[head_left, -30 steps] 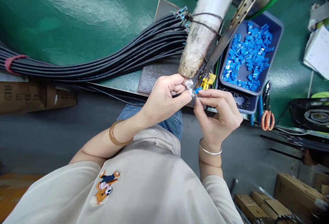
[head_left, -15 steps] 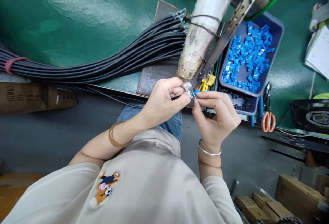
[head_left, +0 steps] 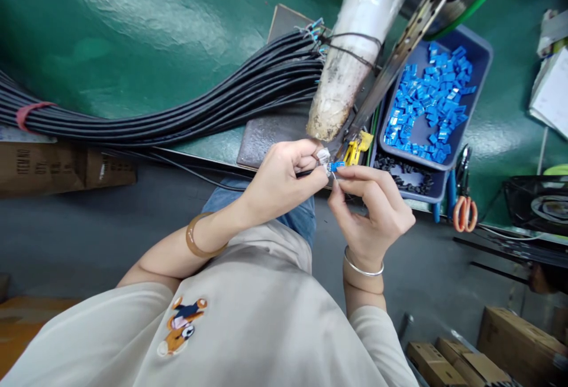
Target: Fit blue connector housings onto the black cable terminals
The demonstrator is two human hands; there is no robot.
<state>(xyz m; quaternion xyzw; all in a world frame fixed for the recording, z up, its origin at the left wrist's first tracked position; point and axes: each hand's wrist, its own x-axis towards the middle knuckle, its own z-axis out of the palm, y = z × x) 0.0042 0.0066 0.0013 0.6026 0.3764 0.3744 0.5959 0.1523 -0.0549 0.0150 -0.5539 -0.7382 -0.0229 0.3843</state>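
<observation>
The left hand is gripping a cable near its end; the right hand is pinching a wire. A blue connector is sitting between the hands, near the counter.

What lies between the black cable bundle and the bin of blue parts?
A whitish wrapped tube and a long metal bar lie between the cable bundle and bin, seen in the head view.

connector is blu, cables blk w/ red band, tabletop grn, shirt beige w/ brn bear.
</observation>
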